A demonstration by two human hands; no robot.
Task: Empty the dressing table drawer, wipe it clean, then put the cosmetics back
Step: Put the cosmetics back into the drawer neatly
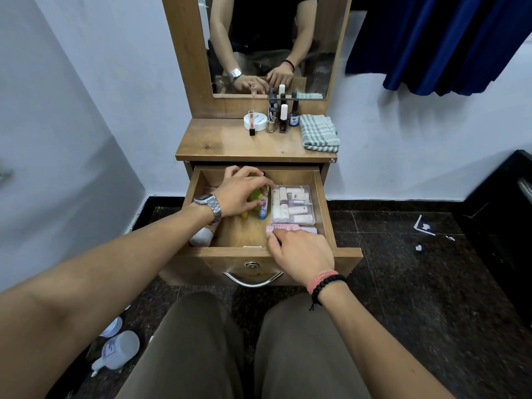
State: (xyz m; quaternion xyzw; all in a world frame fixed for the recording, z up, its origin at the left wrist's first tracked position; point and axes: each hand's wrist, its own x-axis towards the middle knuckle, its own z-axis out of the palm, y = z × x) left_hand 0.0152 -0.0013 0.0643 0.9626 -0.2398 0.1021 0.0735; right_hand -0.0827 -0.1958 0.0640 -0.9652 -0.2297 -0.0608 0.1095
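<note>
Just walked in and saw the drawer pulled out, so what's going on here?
A person sits at a dressing table with its drawer open. The left hand reaches over a green bottle inside, and the right hand touches a pink packet near the front. A clear box of small bottles is in the drawer; nail polishes and a folded cloth sit on top.

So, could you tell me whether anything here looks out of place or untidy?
Yes: torn scraps of paper litter the dark floor to the right of the open drawer, and a white plastic bottle lies tipped on its side on the floor, lower left.
</note>
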